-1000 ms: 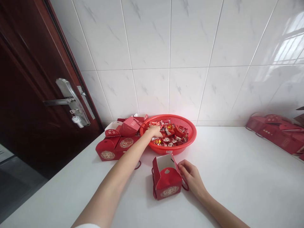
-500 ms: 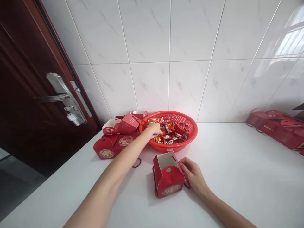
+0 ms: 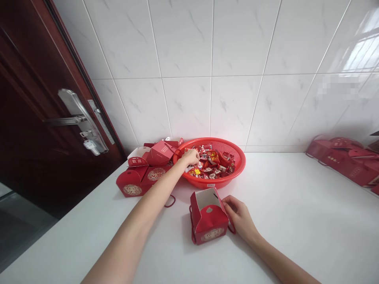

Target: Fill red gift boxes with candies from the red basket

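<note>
My left hand [image 3: 192, 157] reaches into the left side of a red plastic basket [image 3: 241, 165], its fingers curled down among wrapped candies [image 3: 214, 158]. Whatever the fingertips grip is too small to make out. In front of the basket stands an open red gift box [image 3: 211, 221] with a gold printed emblem, white inside, a cord handle hanging at each side. My right hand [image 3: 239, 215] pinches the right flap of this box between thumb and fingers, steadying it on the white table.
Several red gift boxes [image 3: 145, 173] are bunched left of the basket, a cord loop [image 3: 170, 201] lying by them. More red boxes [image 3: 346, 159] sit at the far right against the tiled wall [image 3: 237, 110]. A dark door [image 3: 32, 106] with a metal handle is at left.
My left hand has shifted slightly up and to the right within the basket, its fingers drawn closer together. My right hand and the open gift box stay nearly in place.
</note>
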{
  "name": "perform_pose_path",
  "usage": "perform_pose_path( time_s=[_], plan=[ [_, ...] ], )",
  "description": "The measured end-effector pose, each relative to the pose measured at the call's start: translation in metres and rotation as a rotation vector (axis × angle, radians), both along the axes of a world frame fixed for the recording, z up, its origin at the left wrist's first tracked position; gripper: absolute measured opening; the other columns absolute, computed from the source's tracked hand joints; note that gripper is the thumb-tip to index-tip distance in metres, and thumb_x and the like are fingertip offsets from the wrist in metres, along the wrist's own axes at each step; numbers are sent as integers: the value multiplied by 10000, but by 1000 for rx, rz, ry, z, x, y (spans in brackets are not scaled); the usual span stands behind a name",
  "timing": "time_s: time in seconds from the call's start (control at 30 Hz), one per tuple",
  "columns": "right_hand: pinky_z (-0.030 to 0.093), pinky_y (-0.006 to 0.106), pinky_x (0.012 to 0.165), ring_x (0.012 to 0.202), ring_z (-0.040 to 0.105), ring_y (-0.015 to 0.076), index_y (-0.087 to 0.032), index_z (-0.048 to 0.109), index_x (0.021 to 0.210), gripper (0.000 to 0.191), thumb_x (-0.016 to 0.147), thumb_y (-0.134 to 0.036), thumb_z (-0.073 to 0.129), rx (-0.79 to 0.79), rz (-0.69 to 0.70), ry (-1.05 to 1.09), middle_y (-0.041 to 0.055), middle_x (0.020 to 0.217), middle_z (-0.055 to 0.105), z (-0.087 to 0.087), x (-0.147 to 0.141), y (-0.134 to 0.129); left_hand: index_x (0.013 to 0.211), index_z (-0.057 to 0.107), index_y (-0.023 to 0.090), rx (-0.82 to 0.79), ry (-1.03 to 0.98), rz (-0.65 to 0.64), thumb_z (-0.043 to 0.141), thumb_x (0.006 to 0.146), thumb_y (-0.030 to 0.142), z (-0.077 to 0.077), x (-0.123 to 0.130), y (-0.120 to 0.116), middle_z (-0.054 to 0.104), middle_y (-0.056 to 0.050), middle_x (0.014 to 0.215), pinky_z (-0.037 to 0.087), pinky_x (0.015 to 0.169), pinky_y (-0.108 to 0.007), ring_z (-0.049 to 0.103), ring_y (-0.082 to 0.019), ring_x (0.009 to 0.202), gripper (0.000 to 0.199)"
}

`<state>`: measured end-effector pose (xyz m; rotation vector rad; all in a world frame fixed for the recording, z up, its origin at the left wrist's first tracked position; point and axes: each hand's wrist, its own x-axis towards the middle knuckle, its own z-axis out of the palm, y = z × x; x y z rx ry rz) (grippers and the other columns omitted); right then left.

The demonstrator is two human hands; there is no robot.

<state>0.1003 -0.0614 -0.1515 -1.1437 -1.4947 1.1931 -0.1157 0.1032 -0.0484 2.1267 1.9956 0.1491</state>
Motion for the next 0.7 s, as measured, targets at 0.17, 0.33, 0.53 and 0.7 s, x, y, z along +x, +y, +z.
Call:
perform_pose_path(
  time_s=[0.17,0.33,0.53,0.7],
  plan=[
    [443,316,636,682,572,201,-213,590,747,292,848,-486,566,-2,9,-9,42,738,674,0,0,0,989,758,236,-21,-18,-14,704,677,171,-1,0,1,769,-20,1072,521,761,-246,700,-201,951,323],
    [412,300,560,607,541,185,-221,580,748,286,860,-483,555,-14,14,-13,28,673,645,-1,-1,-1,795,726,196,-90,-14,-21,754,636,285,-3,3,5,755,-31,864,519,824,-312,690,-238,878,184],
    [388,283,513,562,518,169,-220,569,747,294,861,-490,546,-18,17,-23,14,636,619,-3,0,-1,644,666,191,-30,-157,20,833,465,187,-4,0,7,713,-31,785,493,756,-314,660,-272,893,245],
    [427,286,560,647,566,185,-211,580,741,282,855,-466,544,12,22,-29,38,709,662,-2,-1,0,545,633,185,35,-450,23,797,497,130,-1,-1,2,630,16,609,461,645,-278,633,-209,737,179]
  ],
)
